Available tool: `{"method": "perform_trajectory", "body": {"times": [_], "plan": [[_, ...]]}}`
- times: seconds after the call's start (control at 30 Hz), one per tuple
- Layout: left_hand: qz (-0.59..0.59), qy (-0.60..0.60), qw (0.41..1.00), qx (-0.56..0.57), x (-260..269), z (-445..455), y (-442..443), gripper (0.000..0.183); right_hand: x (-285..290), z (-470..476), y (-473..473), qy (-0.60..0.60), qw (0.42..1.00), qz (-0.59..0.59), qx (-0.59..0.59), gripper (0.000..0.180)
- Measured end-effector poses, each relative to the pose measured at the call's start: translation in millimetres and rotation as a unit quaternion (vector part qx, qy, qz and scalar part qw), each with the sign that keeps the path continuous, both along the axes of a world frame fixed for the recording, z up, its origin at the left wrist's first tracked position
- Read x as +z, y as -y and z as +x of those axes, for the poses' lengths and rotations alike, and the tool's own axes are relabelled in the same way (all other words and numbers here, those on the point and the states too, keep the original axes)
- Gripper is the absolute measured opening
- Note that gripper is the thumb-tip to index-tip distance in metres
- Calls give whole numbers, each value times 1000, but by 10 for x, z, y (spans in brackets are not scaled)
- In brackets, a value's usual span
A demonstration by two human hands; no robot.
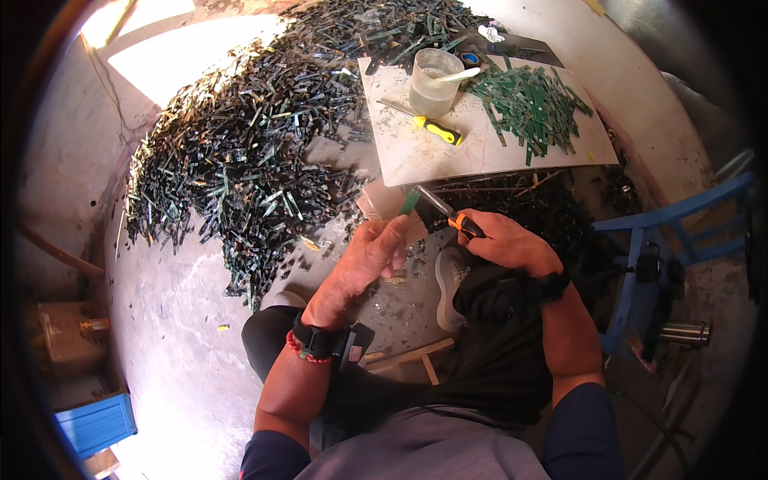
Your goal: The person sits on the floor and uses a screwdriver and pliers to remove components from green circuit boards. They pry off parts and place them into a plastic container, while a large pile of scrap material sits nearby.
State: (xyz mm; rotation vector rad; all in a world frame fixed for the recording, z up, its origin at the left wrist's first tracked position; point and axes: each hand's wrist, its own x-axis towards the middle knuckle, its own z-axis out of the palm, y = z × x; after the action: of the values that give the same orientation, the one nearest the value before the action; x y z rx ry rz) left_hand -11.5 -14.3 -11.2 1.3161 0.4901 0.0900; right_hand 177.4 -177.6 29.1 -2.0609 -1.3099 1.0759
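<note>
My left hand [373, 252] pinches a narrow green strip [410, 201] that looks like circuit board, between thumb and fingers. In my right hand [510, 240] is an orange-and-black handled tool [465, 224] with a metal shaft, its tip close to the strip's upper end; whether they touch cannot be told. Beyond the hands stands a white board [420, 159]. On it are a clear plastic cup [433, 84] with liquid and a pale stick [459, 75], a yellow-and-black handled screwdriver [441, 129], a roll of tape [470, 59] and a pile of green strips [531, 108].
A large heap of dark strips [258, 138] covers the floor at the left and back. More dark pieces [516, 198] lie under the board's near edge. A blue chair frame [630, 282] and a metal cylinder [685, 333] are at the right, a blue box [99, 425] at the lower left.
</note>
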Motion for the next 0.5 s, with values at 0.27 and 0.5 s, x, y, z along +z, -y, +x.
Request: {"method": "perform_trajectory", "body": {"times": [0.27,0.5], "plan": [[177,-123,964,-157,-77,-55,-158,23,32,-8,-8,10,1000,-27,-3,26],[142,-56,981,-117,-36,-109,-141,29,-85,-63,21,154,987,44,-15,23]]}}
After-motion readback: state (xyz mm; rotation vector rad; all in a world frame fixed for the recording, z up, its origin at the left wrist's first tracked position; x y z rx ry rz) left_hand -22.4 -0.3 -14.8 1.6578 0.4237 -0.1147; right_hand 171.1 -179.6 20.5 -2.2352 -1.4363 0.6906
